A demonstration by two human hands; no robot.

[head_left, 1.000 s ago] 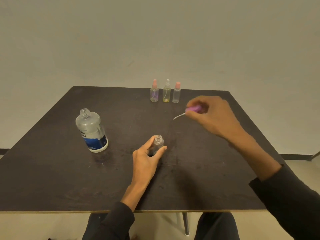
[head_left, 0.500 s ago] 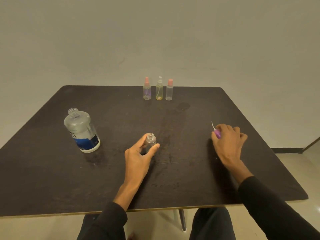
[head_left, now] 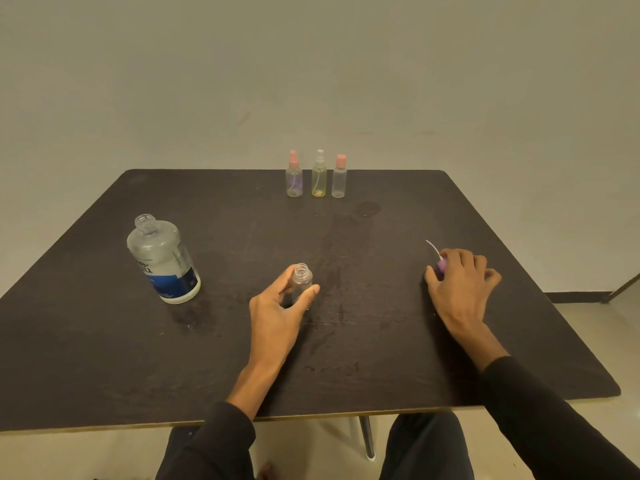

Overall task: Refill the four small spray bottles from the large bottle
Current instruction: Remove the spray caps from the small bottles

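A small clear bottle (head_left: 300, 279) with its top off stands upright mid-table, and my left hand (head_left: 277, 313) holds it between thumb and fingers. My right hand (head_left: 460, 289) rests on the table at the right, fingers curled round a purple spray top (head_left: 441, 265) whose thin white tube pokes out toward the back. The large clear bottle (head_left: 161, 259) with a blue label stands uncapped at the left, part full. Three small spray bottles stand in a row at the far edge: a pink-topped one (head_left: 294, 180), a yellowish one (head_left: 319, 178) and another pink-capped one (head_left: 339, 180).
The dark table (head_left: 104, 358) shows faint wet smears near the centre. A plain wall rises behind it. My knees and a table leg (head_left: 367, 438) show below the front edge.
My right hand has carried the purple spray top from near the far bottles down to the table at the right. My left hand has kept its hold on the open small bottle.
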